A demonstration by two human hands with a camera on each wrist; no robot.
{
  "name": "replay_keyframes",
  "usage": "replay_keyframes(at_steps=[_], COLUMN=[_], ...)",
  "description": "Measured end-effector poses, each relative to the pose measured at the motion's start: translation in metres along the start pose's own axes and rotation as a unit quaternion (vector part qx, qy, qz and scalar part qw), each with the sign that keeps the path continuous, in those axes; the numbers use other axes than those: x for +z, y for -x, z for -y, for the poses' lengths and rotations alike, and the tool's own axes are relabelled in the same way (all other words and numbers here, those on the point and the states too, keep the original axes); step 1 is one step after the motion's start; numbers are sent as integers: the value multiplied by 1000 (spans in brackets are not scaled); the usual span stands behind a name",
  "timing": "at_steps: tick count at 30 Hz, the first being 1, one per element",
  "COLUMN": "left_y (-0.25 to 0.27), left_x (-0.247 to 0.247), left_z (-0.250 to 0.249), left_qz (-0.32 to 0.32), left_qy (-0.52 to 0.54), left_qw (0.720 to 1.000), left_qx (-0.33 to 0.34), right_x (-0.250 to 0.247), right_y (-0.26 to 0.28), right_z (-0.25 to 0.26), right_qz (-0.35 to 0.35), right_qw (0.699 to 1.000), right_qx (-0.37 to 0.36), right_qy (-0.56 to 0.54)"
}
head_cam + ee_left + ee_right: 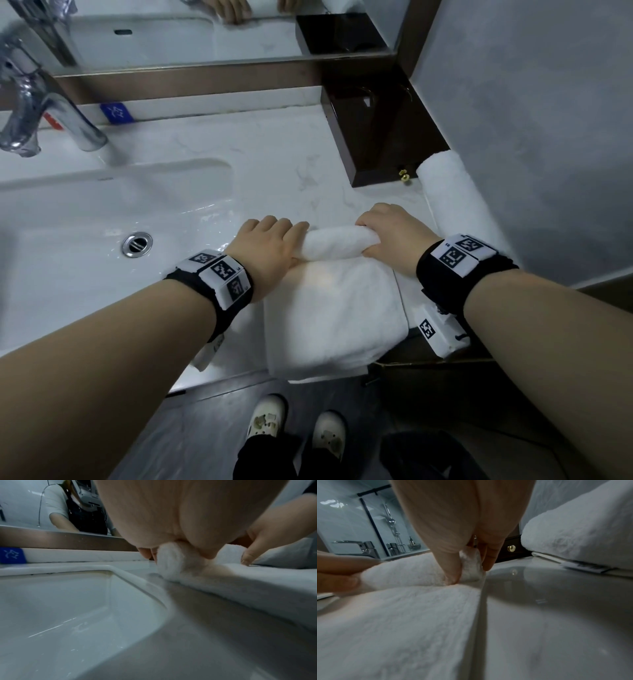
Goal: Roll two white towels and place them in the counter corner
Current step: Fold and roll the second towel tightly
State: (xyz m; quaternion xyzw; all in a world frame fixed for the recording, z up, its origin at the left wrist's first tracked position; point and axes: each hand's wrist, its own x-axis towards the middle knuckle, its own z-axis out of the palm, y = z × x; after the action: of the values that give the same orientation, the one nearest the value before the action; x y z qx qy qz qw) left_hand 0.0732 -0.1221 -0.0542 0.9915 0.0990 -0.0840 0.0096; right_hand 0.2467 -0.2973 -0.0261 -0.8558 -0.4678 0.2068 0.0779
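Left hand (270,245) and right hand (390,236) curled round half-rolled white towel (334,308) on desk (260,164), right of sink (102,222), rolled towel (445,185) beyond

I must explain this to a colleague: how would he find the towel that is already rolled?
Start at the dark wooden box on the counter's right. The finished rolled towel lies beside it along the grey wall. Unlike the half-rolled towel, no hand touches it.

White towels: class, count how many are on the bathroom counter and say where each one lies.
2. One fully rolled white terry towel lies against the right wall, beside the dark wooden box. One half-rolled white towel lies at the front edge, gripped by the left hand and right hand.
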Motion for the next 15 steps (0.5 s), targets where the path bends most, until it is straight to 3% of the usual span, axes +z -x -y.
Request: replay_keyframes(at_steps=[7,11,15], left_y=[14,7,-3], left_x=[-6,-13,-18], left_z=[17,17,16], left_qz=[11,31,42], left_qy=[116,245,199], left_qw=[993,968,978], left_qx=[-18,-49,-48], right_x=[-4,-5,-1], right_y=[-6,-8,-10], right_z=[-5,-6,-10], right_qz=[-21,-24,-52], right_qw=[1000,999,998], right_qx=[-14,-17,-21], right_qy=[13,31,28])
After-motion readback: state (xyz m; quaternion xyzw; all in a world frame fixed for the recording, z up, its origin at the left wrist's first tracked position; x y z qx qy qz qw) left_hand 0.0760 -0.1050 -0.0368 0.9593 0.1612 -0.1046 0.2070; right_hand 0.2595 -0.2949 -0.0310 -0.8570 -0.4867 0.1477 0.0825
